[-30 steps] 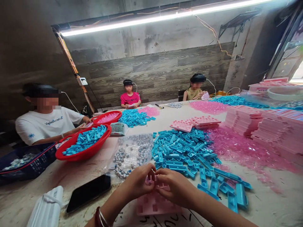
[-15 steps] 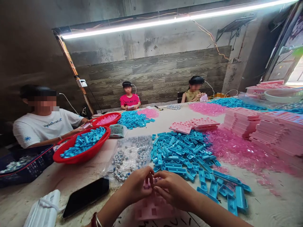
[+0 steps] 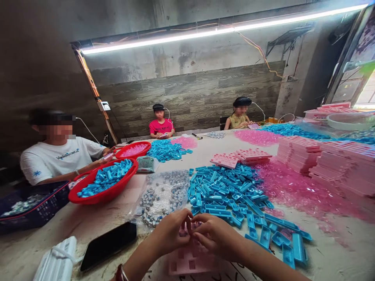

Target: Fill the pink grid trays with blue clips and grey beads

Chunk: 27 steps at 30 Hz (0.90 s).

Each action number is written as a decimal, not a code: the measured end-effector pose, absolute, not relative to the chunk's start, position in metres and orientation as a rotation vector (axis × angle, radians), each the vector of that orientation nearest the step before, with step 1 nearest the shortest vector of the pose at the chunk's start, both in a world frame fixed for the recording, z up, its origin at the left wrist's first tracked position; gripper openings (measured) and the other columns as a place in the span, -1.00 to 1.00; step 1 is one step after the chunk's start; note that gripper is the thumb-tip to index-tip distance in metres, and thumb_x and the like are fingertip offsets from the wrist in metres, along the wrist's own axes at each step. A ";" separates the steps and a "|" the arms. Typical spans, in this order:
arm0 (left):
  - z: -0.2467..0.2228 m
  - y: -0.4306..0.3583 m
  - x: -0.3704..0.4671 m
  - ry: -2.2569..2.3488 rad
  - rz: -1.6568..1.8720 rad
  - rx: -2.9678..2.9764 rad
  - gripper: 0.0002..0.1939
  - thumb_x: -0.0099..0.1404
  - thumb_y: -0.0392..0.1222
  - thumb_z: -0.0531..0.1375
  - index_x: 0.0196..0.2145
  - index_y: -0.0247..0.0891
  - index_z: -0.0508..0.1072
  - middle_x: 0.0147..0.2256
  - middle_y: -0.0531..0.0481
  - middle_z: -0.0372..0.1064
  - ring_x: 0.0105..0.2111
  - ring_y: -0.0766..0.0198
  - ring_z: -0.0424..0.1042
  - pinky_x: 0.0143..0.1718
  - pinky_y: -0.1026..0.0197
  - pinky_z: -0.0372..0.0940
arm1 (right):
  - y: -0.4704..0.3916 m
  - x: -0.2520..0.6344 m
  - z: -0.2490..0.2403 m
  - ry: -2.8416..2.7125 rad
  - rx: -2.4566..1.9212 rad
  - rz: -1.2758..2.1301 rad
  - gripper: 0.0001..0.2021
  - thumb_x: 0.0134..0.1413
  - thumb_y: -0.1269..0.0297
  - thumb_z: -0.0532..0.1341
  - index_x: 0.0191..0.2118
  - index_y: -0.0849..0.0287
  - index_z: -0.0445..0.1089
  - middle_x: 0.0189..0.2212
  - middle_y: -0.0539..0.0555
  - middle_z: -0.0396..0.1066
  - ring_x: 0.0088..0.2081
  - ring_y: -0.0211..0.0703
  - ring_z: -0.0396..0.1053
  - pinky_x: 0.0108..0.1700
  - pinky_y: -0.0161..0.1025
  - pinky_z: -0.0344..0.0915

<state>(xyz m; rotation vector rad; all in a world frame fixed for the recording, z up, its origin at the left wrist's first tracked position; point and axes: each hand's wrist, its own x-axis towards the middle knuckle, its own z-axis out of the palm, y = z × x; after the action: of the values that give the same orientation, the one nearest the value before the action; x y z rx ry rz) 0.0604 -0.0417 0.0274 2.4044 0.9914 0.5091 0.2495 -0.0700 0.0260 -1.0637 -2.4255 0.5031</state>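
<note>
A pink plastic board with square holes point(image 3: 187, 261) lies on the table in front of me. Over its far end my left hand point(image 3: 172, 230) and my right hand point(image 3: 215, 234) meet, fingertips almost touching. Both hands have thumb and fingers pinched together; whatever small piece they hold is hidden behind the fingers. Small shiny bits show on the board between the hands. Just past them lies a heap of blue plastic pieces point(image 3: 225, 191). Left of that heap is a clear bag of small grey-and-blue parts point(image 3: 164, 195).
A black phone point(image 3: 109, 245) and white tied strips point(image 3: 57, 260) lie at left. Red basins point(image 3: 102, 195) and a dark basket point(image 3: 55, 203) stand beyond. Stacked pink boards point(image 3: 342, 168) and loose pink pieces point(image 3: 281, 183) fill the right. Three people sit around the table.
The view has shifted slightly, so everything sits a little lower and further right. My hands stay pinched together over the board. The far-right person's hands and pink board have lowered.
</note>
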 end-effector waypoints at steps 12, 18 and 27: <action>0.032 -0.045 0.061 1.012 0.475 2.469 -0.75 0.00 -0.38 0.12 -0.30 -0.21 0.31 -0.40 0.08 0.30 -0.39 0.32 0.26 -0.39 0.32 0.13 | -0.069 0.248 0.026 -2.400 -1.081 0.538 -0.77 0.04 0.40 0.08 -0.50 0.15 0.46 -0.17 0.04 0.40 -0.17 -0.18 0.34 -0.14 -0.29 0.23; 0.024 -0.045 0.066 1.003 0.524 2.446 -0.74 0.00 -0.38 0.11 -0.29 -0.23 0.32 -0.39 0.05 0.31 -0.39 0.31 0.25 -0.39 0.31 0.13 | -0.068 0.250 0.018 -2.393 -1.097 0.548 -0.81 0.00 0.42 0.11 -0.44 0.15 0.49 -0.11 0.06 0.40 -0.10 -0.14 0.33 -0.07 -0.28 0.22; 0.025 -0.043 0.064 0.956 0.530 2.412 -0.71 0.02 -0.36 0.14 -0.23 -0.24 0.31 -0.39 0.06 0.29 -0.40 0.33 0.24 -0.39 0.32 0.15 | -0.066 0.254 0.023 -2.461 -1.055 0.551 -0.81 0.01 0.41 0.12 -0.49 0.17 0.47 -0.13 0.05 0.40 -0.09 -0.17 0.31 -0.07 -0.29 0.18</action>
<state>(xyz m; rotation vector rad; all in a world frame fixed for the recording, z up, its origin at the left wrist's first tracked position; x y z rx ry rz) 0.0644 -0.0431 0.0247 2.4124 0.9557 0.5298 0.2538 -0.0663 0.0234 -1.0546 -2.4613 0.5510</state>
